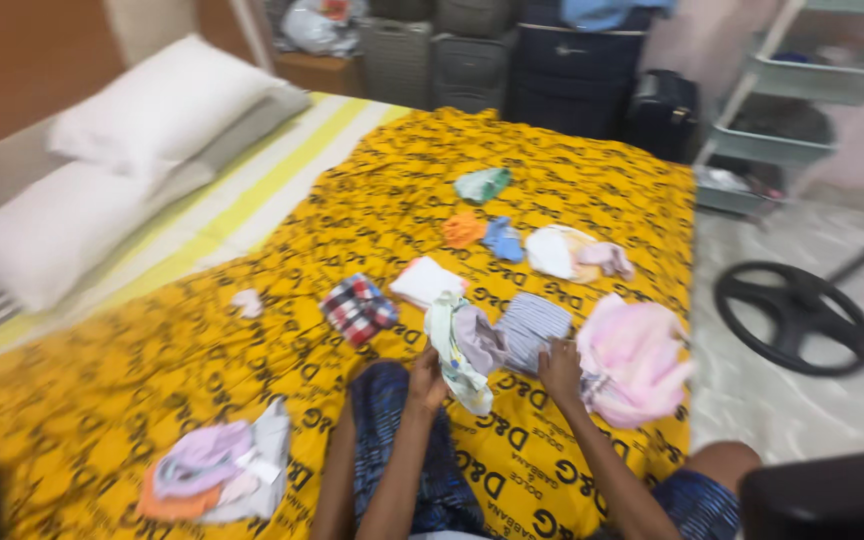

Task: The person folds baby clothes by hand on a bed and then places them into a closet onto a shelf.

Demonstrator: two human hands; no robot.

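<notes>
Small clothes spread on the bed (152, 360) — easy to see.
The left hand (428, 378) pinches a pale cloth (457, 355); the right hand (560, 370) lies flat on a striped cloth (532, 328), holding nothing.

Yellow bedspread (202, 370): printed cloth, matt, wrinkled. Checked garment (357, 308): woven cloth. Pink garment (634, 360): soft, thin fabric, creased. Pillows (102, 170): smooth white cloth. Headboard (22, 55): wood, satin sheen. Shelf trolley (802, 80): plastic, matt.

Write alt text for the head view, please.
A person's left hand grips a pale printed garment and the right hand touches a striped folded cloth on a yellow bedspread scattered with small clothes.
</notes>
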